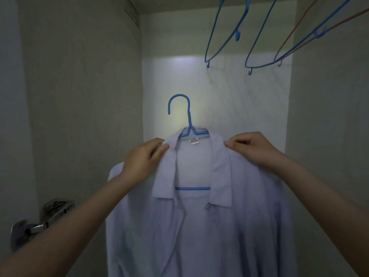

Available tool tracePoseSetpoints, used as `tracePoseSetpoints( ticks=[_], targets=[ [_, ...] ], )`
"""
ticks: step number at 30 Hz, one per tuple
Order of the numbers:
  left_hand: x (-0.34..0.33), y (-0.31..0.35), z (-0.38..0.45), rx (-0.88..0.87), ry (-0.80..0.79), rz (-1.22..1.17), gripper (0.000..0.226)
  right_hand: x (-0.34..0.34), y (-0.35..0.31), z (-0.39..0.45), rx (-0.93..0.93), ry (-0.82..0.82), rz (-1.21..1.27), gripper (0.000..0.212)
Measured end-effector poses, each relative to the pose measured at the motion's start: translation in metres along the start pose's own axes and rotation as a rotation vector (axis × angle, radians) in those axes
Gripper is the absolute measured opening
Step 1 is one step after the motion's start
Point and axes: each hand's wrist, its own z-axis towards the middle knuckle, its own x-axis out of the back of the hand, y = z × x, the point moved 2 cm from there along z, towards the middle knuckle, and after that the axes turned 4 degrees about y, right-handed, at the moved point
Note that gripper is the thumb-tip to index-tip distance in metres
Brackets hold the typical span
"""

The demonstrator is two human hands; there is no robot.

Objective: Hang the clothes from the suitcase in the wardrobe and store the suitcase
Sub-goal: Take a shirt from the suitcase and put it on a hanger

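Fingers of left hand [142, 159] and right hand [252, 147] pinch the shirt [199, 226] collar on a blue hanger [188, 120].

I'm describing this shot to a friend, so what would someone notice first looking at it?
First, the pale lilac shirt filling the lower centre, draped on a blue hanger whose hook stands free in front of the wardrobe's lit back wall. The left hand and right hand pinch its shoulders beside the collar. Empty hangers dangle at the upper right.
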Motion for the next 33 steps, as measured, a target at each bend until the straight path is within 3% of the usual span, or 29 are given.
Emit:
tracePoseSetpoints(
  ticks=[3, 6, 9, 12, 16, 20, 26, 31, 33],
  targets=[
    [0.005, -0.006, 0.013, 0.065, 0.048, -0.035, 0.049, 0.002, -0.004, 0.003, 0.013, -0.072, -0.076, 0.016],
    [0.014, -0.012, 0.029, 0.113, 0.104, -0.088, 0.036, 0.012, -0.007, 0.004, 0.009, -0.103, -0.145, 0.019],
    [0.024, -0.015, 0.047, 0.137, 0.149, -0.120, 0.044, 0.021, -0.017, 0.003, -0.034, -0.105, -0.034, 0.016],
    [0.029, -0.011, 0.063, 0.196, 0.168, -0.174, 0.052, 0.021, -0.031, 0.006, -0.028, -0.042, 0.040, 0.013],
    [0.028, -0.007, 0.076, 0.433, 0.111, -0.161, 0.060, 0.015, -0.050, 0.014, -0.081, 0.048, 0.097, 0.009],
    [0.025, -0.001, 0.079, 0.166, 0.068, -0.113, 0.079, 0.012, -0.067, 0.023, -0.155, 0.125, 0.173, 0.010],
    [0.033, 0.005, 0.093, 0.248, 0.126, -0.380, 0.040, 0.007, -0.106, 0.045, -0.219, 0.245, 0.340, 0.010],
    [0.063, 0.019, 0.112, 0.233, 0.179, -0.451, 0.037, -0.002, -0.143, 0.072, -0.196, 0.366, 0.381, 0.023],
    [0.075, 0.023, 0.120, 0.194, 0.174, -0.426, 0.040, -0.006, -0.164, 0.087, -0.153, 0.426, 0.372, 0.009]
  ],
)
